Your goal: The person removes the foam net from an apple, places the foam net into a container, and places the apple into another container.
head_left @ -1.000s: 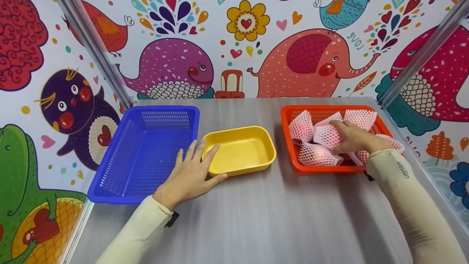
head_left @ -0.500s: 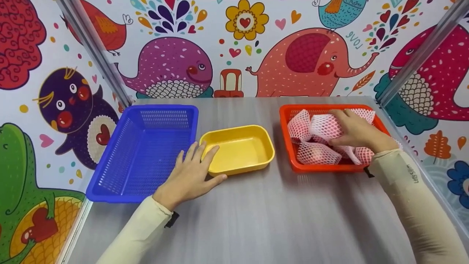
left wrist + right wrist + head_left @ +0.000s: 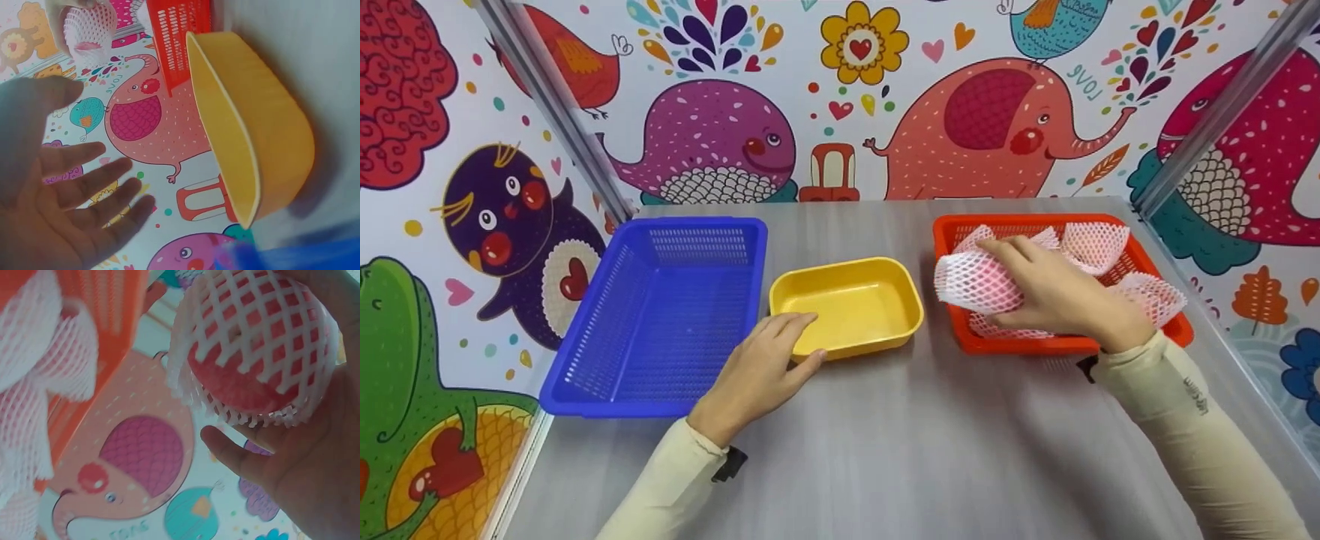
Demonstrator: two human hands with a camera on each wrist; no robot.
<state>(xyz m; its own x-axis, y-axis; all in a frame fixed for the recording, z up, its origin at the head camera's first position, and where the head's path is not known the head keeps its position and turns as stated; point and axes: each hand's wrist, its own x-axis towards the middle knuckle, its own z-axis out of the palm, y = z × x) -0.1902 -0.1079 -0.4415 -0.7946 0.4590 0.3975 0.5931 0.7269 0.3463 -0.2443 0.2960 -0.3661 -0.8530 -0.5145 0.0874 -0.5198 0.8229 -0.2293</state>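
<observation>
At the orange-red basket [image 3: 1027, 346], my right hand [image 3: 1057, 296] grips a round red fruit in a white foam net [image 3: 971, 283], holding it over the basket's left part. In the right wrist view the net's open end bares the red skin of the fruit in the foam net [image 3: 239, 385], with fingers and thumb around it. My left hand [image 3: 761, 367] holds nothing; its relaxed fingers hover by the near left rim of the yellow bin [image 3: 855, 347]. The left wrist view has the left hand's [image 3: 62, 208] fingers spread loosely, apart from the bin.
More netted fruits [image 3: 1095, 244] lie in the orange-red basket, partly hidden by the right hand. A blue basket [image 3: 652, 407] stands left of the yellow bin on the grey table [image 3: 885, 450]. Printed panels [image 3: 840, 97] with metal corner posts enclose the back and sides.
The right hand has lifted a netted fruit from among the others and carried it left to the basket's left side. The left hand has shifted slightly nearer, its fingers drawn closer together.
</observation>
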